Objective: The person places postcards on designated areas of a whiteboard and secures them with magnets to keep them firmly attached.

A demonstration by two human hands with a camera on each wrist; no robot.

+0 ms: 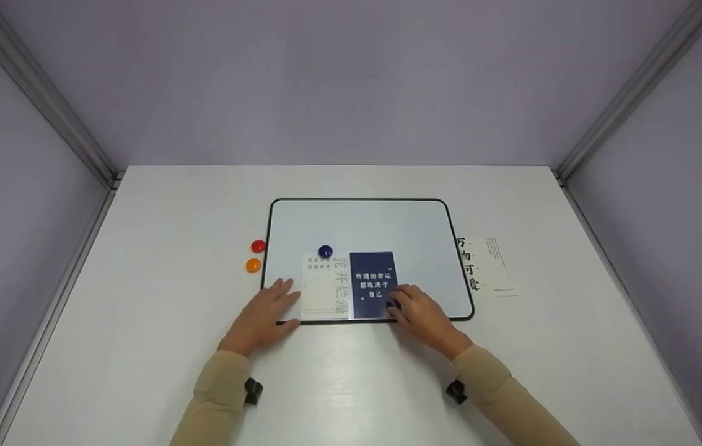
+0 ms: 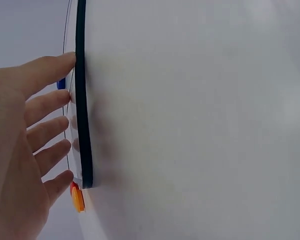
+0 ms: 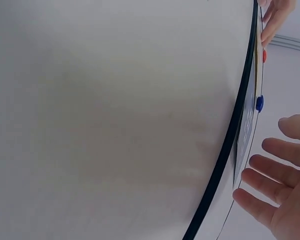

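Observation:
In the head view, a whiteboard [image 1: 357,226] with a black rim lies on the table. A cream card [image 1: 324,291] with printed characters rests on its lower part, with a navy card [image 1: 373,272] in white lettering beside it. At the cream card's top edge sits a round blue magnet [image 1: 325,251]. My left hand [image 1: 266,314] rests at the board's lower left corner, fingers spread and holding nothing. At the navy card's lower right edge is my right hand [image 1: 420,314]; in the right wrist view its fingers [image 3: 275,171] are apart with nothing gripped.
Left of the board lie a red magnet [image 1: 258,246] and an orange magnet [image 1: 253,265]. Another cream card [image 1: 494,266] with black characters lies against the board's right edge, its left side hidden. Walls enclose the table [image 1: 171,217] at the back and sides.

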